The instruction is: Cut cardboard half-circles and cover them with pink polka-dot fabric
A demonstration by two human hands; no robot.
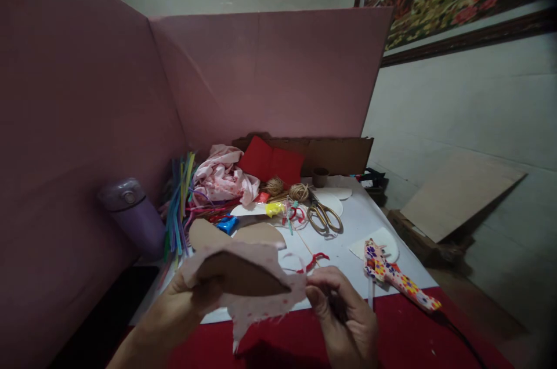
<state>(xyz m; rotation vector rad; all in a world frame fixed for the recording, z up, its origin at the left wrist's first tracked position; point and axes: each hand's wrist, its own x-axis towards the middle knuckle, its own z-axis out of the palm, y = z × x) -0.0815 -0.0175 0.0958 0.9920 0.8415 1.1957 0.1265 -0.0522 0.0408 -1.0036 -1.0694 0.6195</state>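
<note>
A brown cardboard piece [243, 277], curved along one side, lies against a pale pink cloth [261, 308] with small red spots and frayed edges. My left hand [191, 296] is closed on both at their left end, its fingertips partly hidden behind them. At the right corner of the cloth, my right hand [342, 314] is pinched, thumb against forefinger, on the fabric's edge. Just beyond the held piece are more cut cardboard shapes [263, 234] and a red pipe cleaner [316, 260]. To the right, a flower-patterned glue gun [402, 282] rests partly over a white rounded shape [389, 241].
Gold-handled scissors [324, 218], twine balls [299, 192], red folded card [272, 161] and bunched pink fabric [224, 174] crowd the table's back. Pipe cleaners [177, 203] and a purple bottle [134, 218] stand left. Pink panels [270, 73] enclose the back and left; a dark cord [461, 337] trails right.
</note>
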